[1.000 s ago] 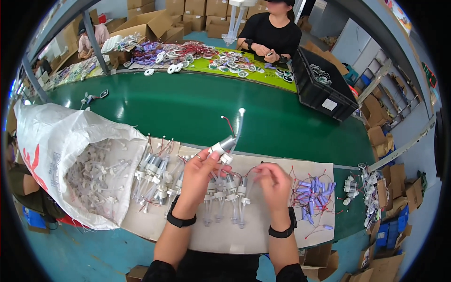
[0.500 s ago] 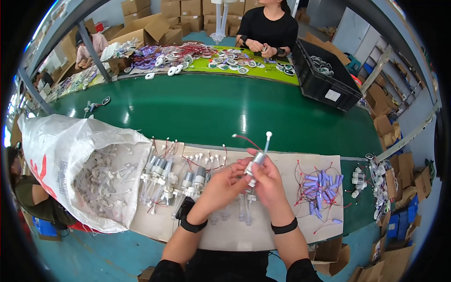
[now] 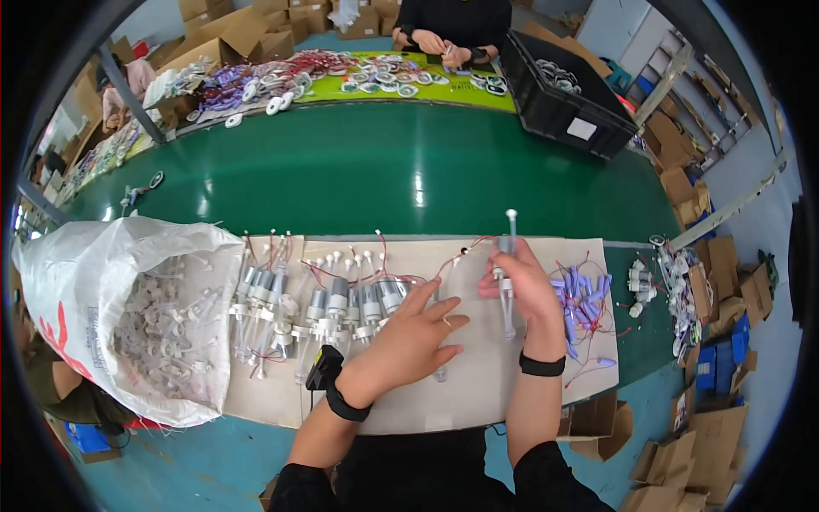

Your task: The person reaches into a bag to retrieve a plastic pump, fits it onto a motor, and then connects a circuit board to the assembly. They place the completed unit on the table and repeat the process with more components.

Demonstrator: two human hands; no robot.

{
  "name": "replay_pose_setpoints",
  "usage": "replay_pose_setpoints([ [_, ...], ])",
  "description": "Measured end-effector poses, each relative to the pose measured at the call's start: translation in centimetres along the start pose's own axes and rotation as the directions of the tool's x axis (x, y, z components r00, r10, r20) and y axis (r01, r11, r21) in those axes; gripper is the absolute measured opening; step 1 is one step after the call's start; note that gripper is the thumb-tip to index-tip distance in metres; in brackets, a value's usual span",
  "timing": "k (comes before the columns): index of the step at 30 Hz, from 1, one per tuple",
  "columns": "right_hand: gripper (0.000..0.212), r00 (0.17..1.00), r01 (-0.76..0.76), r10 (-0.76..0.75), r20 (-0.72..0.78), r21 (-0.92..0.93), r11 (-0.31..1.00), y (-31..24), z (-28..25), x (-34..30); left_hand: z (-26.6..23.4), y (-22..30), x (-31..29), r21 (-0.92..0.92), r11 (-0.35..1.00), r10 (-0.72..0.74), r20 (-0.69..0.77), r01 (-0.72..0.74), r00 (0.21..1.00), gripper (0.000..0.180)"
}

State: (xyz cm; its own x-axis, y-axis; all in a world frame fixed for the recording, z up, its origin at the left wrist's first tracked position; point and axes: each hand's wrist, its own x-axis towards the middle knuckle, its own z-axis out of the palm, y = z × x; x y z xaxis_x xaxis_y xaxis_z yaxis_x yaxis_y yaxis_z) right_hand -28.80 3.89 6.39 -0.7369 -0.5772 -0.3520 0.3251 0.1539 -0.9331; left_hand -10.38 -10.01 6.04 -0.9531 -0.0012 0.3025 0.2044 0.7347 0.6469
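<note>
My right hand (image 3: 536,286) grips a small motor pump (image 3: 508,311), held upright, with a clear tube at its lower end and a white-tipped stem above. My left hand (image 3: 414,340) is spread palm down at the right end of a row of similar grey-and-white motor pumps (image 3: 339,299). Part of another pump lies under its fingers, and whether they touch it is hidden. To the right of my right hand lies a heap of purple cylindrical cells (image 3: 587,299) with red wires. Cardboard sheets (image 3: 478,401) lie beneath the parts.
A white woven sack (image 3: 64,290) of clear plastic parts lies open at left. Beyond the green table (image 3: 341,171), a person (image 3: 452,34) handles small parts near a black crate (image 3: 567,128). More pumps (image 3: 640,286) sit right of the cells. Cardboard boxes (image 3: 717,427) stand at lower right.
My left hand has let go of the pump, moved left and spread its fingers. My right hand has turned the pump upright and shifted right. The view has tilted downward.
</note>
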Motion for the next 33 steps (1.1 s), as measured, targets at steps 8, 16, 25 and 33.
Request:
replay_pose_setpoints([
  [8, 0.044, 0.996, -0.091, 0.056, -0.073, -0.694, 0.714, 1.1, 0.0, -0.1, 1.6, -0.9, -0.6, 0.230, 0.971, -0.111, 0.187, 0.067, 0.976, 0.034],
  [16, 0.047, 0.997, -0.071, 0.012, -0.079, -0.809, 0.584, 0.8, 1.2, -1.5, -0.2, 0.1, 0.1, 0.280, 0.948, -0.190, 0.115, 0.152, 0.975, 0.033],
  [25, 0.045, 0.978, 0.206, -0.098, 0.182, -0.814, 0.544, 3.3, 3.2, -1.4, -0.3, -0.5, 0.4, 0.234, 0.958, -0.205, 0.162, 0.165, 0.965, 0.035],
  [33, 0.033, 0.969, 0.237, -0.060, 0.239, -0.836, 0.495, 2.6, 2.3, -1.0, -0.2, -0.4, 0.1, 0.251, 0.955, -0.190, 0.124, 0.154, 0.974, 0.031],
])
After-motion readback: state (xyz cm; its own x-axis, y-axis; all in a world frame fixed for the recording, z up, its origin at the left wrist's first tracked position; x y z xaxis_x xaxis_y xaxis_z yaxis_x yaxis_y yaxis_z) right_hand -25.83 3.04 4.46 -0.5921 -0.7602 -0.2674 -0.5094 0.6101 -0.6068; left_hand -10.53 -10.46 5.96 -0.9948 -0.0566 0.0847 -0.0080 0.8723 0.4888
